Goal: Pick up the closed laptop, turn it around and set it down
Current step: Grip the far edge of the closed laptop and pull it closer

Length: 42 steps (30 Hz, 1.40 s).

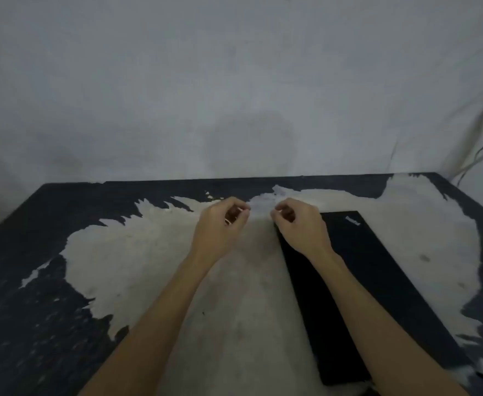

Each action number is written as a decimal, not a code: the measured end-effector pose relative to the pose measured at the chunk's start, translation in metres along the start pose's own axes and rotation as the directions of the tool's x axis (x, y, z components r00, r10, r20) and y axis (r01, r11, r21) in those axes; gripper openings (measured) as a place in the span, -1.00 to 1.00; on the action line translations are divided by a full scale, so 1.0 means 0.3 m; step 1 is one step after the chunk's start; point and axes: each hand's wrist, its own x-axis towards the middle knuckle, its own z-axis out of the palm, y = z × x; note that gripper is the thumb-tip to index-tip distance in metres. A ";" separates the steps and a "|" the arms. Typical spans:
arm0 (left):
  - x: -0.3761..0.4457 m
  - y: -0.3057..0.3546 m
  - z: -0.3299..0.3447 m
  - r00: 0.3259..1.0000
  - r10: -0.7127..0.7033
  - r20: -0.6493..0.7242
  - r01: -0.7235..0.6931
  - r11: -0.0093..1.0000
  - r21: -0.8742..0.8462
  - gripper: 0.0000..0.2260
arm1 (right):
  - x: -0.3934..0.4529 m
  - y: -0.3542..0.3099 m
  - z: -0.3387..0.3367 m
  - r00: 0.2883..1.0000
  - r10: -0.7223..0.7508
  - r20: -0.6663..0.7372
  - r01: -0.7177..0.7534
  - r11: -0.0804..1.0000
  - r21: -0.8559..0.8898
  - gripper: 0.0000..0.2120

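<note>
A closed black laptop [377, 281] lies flat on the right half of the table, its long side running away from me, a small logo near its far right corner. My right hand [300, 227] hovers over the laptop's far left corner with fingers curled, and my right forearm crosses the lid. My left hand [220, 224] is held beside it to the left, over the bare table, fingers curled in too. Neither hand grips anything that I can see.
The table [49, 295] is dark with a large worn pale patch in the middle. A grey wall [234, 95] stands right behind its far edge. Cables [480, 144] hang down at the far right corner.
</note>
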 end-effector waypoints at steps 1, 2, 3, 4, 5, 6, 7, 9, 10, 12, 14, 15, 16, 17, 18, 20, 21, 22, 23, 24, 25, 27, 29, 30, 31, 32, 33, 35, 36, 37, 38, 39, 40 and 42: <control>-0.002 0.009 0.031 1.000 -0.010 0.024 0.010 1.000 -0.015 -0.94 | -0.004 0.026 -0.029 1.000 0.013 -0.008 -0.013 1.000 -0.011 -0.79; -0.002 0.018 0.054 0.997 -0.043 0.056 0.044 0.999 -0.005 -0.94 | -0.003 0.046 -0.056 0.999 0.023 -0.024 -0.024 0.999 -0.038 -0.80; -0.006 0.025 0.092 0.994 -0.053 0.093 0.054 0.999 -0.006 -0.94 | -0.006 0.088 -0.082 0.999 0.027 -0.044 -0.030 0.997 -0.076 -0.80; -0.014 0.036 0.124 0.986 -0.085 0.140 0.087 0.996 -0.007 -0.93 | -0.011 0.118 -0.106 0.998 0.042 -0.052 -0.048 0.992 -0.115 -0.80; -0.014 0.041 0.158 0.980 -0.100 0.170 0.103 0.995 -0.010 -0.91 | -0.012 0.149 -0.127 0.997 0.053 -0.063 -0.062 0.984 -0.167 -0.77; -0.012 0.055 0.197 0.975 -0.118 0.187 0.119 0.993 0.007 -0.87 | -0.011 0.184 -0.151 0.994 0.080 -0.076 -0.095 0.970 -0.223 -0.71; -0.011 0.061 0.229 0.974 -0.138 0.182 0.132 0.990 0.043 -0.80 | -0.011 0.211 -0.169 0.989 0.116 -0.094 -0.138 0.952 -0.274 -0.64; -0.011 0.075 0.291 0.968 -0.205 0.145 0.177 0.967 0.183 -0.63 | -0.010 0.257 -0.197 0.968 0.211 -0.138 -0.245 0.914 -0.323 -0.47; -0.009 0.083 0.316 0.959 -0.251 0.131 0.214 0.945 0.246 -0.54 | -0.005 0.274 -0.208 0.953 0.259 -0.155 -0.297 0.898 -0.323 -0.40; -0.001 0.090 0.357 0.928 -0.341 0.151 0.279 0.904 0.325 -0.41 | 0.002 0.298 -0.220 0.927 0.341 -0.158 -0.375 0.873 -0.313 -0.30; 0.006 0.083 0.382 0.897 -0.399 0.189 0.311 0.875 0.371 -0.34 | 0.006 0.309 -0.220 0.918 0.375 -0.131 -0.397 0.859 -0.324 -0.27; 0.010 0.079 0.389 0.892 -0.405 0.199 0.308 0.870 0.385 -0.34 | 0.010 0.309 -0.219 0.921 0.371 -0.120 -0.390 0.861 -0.326 -0.27; 0.013 0.073 0.395 0.893 -0.403 0.200 0.304 0.868 0.393 -0.35 | 0.014 0.313 -0.216 0.925 0.362 -0.116 -0.379 0.869 -0.318 -0.28; 0.015 0.070 0.396 0.899 -0.393 0.193 0.299 0.873 0.387 -0.37 | 0.016 0.311 -0.213 0.930 0.349 -0.115 -0.367 0.879 -0.303 -0.29; 0.017 0.071 0.396 0.904 -0.387 0.183 0.299 0.877 0.376 -0.38 | 0.019 0.306 -0.210 0.934 0.339 -0.114 -0.357 0.888 -0.289 -0.29; 0.018 0.078 0.400 0.903 -0.394 0.170 0.315 0.879 0.359 -0.37 | 0.026 0.301 -0.210 0.932 0.342 -0.119 -0.362 0.898 -0.251 -0.29; 0.019 0.081 0.402 0.903 -0.395 0.168 0.320 0.881 0.349 -0.36 | 0.029 0.300 -0.215 0.928 0.354 -0.120 -0.373 0.901 -0.221 -0.29; 0.019 0.086 0.402 0.906 -0.390 0.162 0.322 0.886 0.333 -0.36 | 0.032 0.299 -0.220 0.924 0.364 -0.118 -0.380 0.907 -0.182 -0.29; 0.020 0.091 0.401 0.913 -0.381 0.147 0.323 0.895 0.308 -0.39 | 0.035 0.298 -0.226 0.922 0.369 -0.116 -0.383 0.913 -0.143 -0.29; 0.021 0.097 0.400 0.917 -0.376 0.131 0.330 0.902 0.277 -0.41 | 0.038 0.298 -0.233 0.921 0.372 -0.118 -0.384 0.917 -0.106 -0.31; 0.023 0.103 0.398 0.919 -0.378 0.111 0.344 0.907 0.242 -0.42 | 0.042 0.296 -0.238 0.919 0.374 -0.127 -0.385 0.920 -0.078 -0.33; 0.027 0.116 0.392 0.918 -0.389 0.084 0.371 0.912 0.173 -0.42 | 0.045 0.289 -0.247 0.914 0.373 -0.159 -0.384 0.923 -0.039 -0.38; 0.031 0.127 0.387 0.917 -0.390 0.083 0.384 0.920 0.078 -0.45 | 0.048 0.277 -0.253 0.910 0.368 -0.192 -0.377 0.926 -0.009 -0.42; 0.032 0.133 0.385 0.915 -0.393 0.090 0.395 0.919 0.003 -0.49 | 0.049 0.271 -0.258 0.907 0.367 -0.208 -0.374 0.928 0.006 -0.44; 0.034 0.138 0.384 0.911 -0.400 0.096 0.407 0.910 -0.074 -0.54 | 0.050 0.264 -0.261 0.904 0.367 -0.220 -0.372 0.928 0.019 -0.45; 0.035 0.143 0.384 0.906 -0.411 0.102 0.423 0.894 -0.147 -0.58 | 0.051 0.257 -0.265 0.901 0.368 -0.230 -0.372 0.928 0.030 -0.46; 0.035 0.148 0.385 0.898 -0.425 0.113 0.440 0.871 -0.219 -0.61 | 0.053 0.250 -0.268 0.898 0.369 -0.239 -0.371 0.928 0.035 -0.47; 0.032 0.160 0.387 0.882 -0.448 0.150 0.470 0.804 -0.364 -0.65 | 0.057 0.238 -0.275 0.895 0.368 -0.251 -0.374 0.927 0.025 -0.48; 0.031 0.165 0.388 0.876 -0.455 0.162 0.479 0.777 -0.408 -0.67 | 0.058 0.232 -0.279 0.894 0.370 -0.251 -0.378 0.926 0.015 -0.47; 0.031 0.169 0.388 0.873 -0.458 0.167 0.483 0.765 -0.427 -0.69 | 0.058 0.228 -0.282 0.895 0.372 -0.247 -0.382 0.924 0.007 -0.47; 0.031 0.173 0.388 0.874 -0.458 0.165 0.481 0.761 -0.435 -0.71 | 0.059 0.225 -0.285 0.898 0.372 -0.236 -0.383 0.924 -0.002 -0.46; 0.032 0.176 0.388 0.874 -0.458 0.164 0.480 0.758 -0.442 -0.73 | 0.059 0.223 -0.289 0.902 0.370 -0.221 -0.383 0.923 -0.018 -0.46; 0.035 0.179 0.386 0.869 -0.464 0.169 0.487 0.748 -0.452 -0.74 | 0.060 0.222 -0.293 0.908 0.367 -0.201 -0.383 0.923 -0.043 -0.45; 0.047 0.185 0.377 0.847 -0.489 0.206 0.524 0.705 -0.478 -0.75 | 0.062 0.219 -0.300 0.919 0.360 -0.160 -0.378 0.920 -0.100 -0.44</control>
